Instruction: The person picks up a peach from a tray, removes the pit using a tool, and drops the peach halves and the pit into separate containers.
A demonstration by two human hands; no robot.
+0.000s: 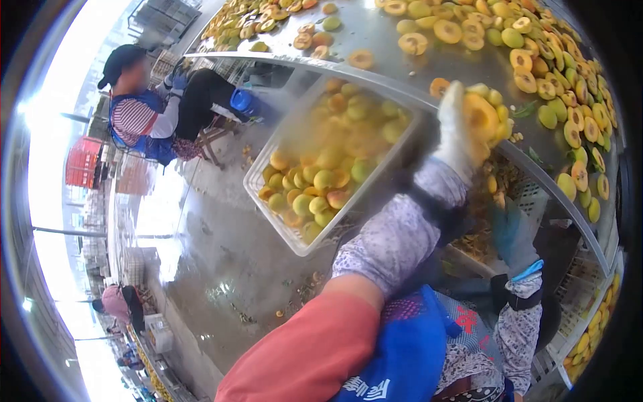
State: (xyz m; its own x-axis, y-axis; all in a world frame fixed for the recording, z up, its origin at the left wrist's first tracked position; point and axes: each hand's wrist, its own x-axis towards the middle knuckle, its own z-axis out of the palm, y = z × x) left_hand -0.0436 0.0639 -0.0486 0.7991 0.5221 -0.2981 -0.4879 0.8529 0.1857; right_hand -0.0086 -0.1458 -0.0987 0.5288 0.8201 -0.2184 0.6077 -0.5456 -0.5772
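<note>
Fruit pieces [481, 119] lie against the palm of my white-gloved left hand [455, 127], at the near edge of the metal table [365, 27]. The fingers are curled part-way around the cluster; one large cut face shows, and blur prevents an exact count of the rest. For a sound hold, I judge it best to cup the load from beneath, press the thumb side inward and apply light, even pressure, since soft flesh is likely to bruise and smooth skin to slip. Keep the wrist level and clear of the edge. My teal-gloved right hand [514, 238] sits below the metal table's edge; blur hides its fingers, so I cannot tell how far open it is or whether it grips anything. Count of surroundings: one metal table, bearing halves [447, 31] too numerous to count, in two main groups; one white crate [303, 250] beside my left forearm, filled with loose fruit [323, 179], likewise uncounted; one blue bucket [243, 102]; one seated person [138, 120] beyond the white crate; one person in pink [115, 305], well apart.
</note>
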